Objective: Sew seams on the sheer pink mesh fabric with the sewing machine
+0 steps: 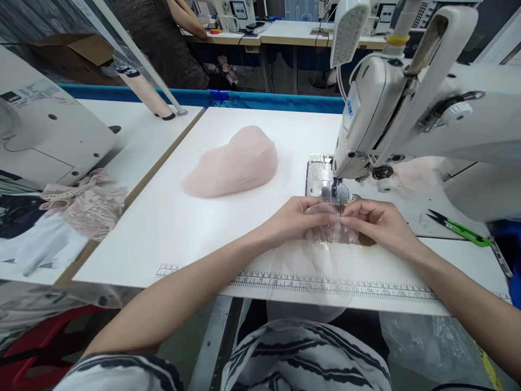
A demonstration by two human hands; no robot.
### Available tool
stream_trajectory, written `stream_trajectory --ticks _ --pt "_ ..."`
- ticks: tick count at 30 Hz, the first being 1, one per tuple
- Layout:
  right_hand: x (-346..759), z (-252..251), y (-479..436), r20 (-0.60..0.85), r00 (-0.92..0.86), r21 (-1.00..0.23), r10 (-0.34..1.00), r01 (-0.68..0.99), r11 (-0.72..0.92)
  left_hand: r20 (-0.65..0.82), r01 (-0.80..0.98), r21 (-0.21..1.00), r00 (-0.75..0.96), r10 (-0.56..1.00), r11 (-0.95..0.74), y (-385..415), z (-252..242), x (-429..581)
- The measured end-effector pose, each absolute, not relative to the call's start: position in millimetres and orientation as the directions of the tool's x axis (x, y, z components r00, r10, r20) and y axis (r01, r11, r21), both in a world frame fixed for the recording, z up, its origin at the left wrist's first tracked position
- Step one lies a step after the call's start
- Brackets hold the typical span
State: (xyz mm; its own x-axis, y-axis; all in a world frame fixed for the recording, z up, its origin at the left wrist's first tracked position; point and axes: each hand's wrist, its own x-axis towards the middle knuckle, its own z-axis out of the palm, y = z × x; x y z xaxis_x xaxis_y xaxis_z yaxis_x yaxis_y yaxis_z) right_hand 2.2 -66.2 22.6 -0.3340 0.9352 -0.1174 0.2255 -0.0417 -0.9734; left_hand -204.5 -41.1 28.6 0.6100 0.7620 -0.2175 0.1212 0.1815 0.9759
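My left hand and my right hand meet just in front of the needle plate of a white sewing machine. Both pinch a small piece of sheer, pale mesh fabric, fingertips pressed together on it. The fabric trails toward me over a printed ruler strip along the table's front edge. A heap of pale pink mesh pieces lies on the white table, left of the machine and beyond my left hand.
Green-handled thread snips lie right of my right hand. Pink lace trim is piled on the neighbouring table at left, beside another machine. A person sits at a far bench.
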Motion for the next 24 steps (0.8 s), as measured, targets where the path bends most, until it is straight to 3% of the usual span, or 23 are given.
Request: stream_trajectory --ticks 4,7,10,13,16,20,22,24 --pt "2 24 -66 -0.086 -0.328 -0.972 0.941 0.235 -0.007 -0.207 0.131 0.978 0.577 0.79 0.161 -41 26 -203" --pt "2 23 -66 -0.008 -0.331 -0.967 0.944 0.242 0.077 -0.122 0.088 0.992 0.55 0.826 0.088 -43 19 -201" --pt "4 25 -67 0.06 -0.362 -0.942 0.93 0.287 0.173 0.145 0.058 0.977 0.528 0.837 -0.205 -45 14 -200" --pt "12 32 -64 0.099 -0.381 -0.861 0.919 0.431 0.271 0.466 0.061 0.824 0.494 0.734 -0.564 -49 12 -200" --pt "30 40 -61 0.173 -0.359 -0.601 0.917 0.699 0.387 0.684 0.094 0.582 0.481 0.549 -0.808 -51 11 -201" --pt "73 35 -71 0.351 -0.275 -0.024 0.895 0.953 0.302 0.804 0.127 0.297 0.501 0.319 -0.947 -53 9 -202" --pt "95 26 -82 0.379 -0.23 0.125 0.896 0.972 0.197 0.825 0.129 0.243 0.495 0.275 -0.961 -53 8 -202" --pt "114 17 -95 0.394 -0.216 0.163 0.894 0.973 0.163 0.834 0.127 0.219 0.49 0.254 -0.967 -54 8 -201"
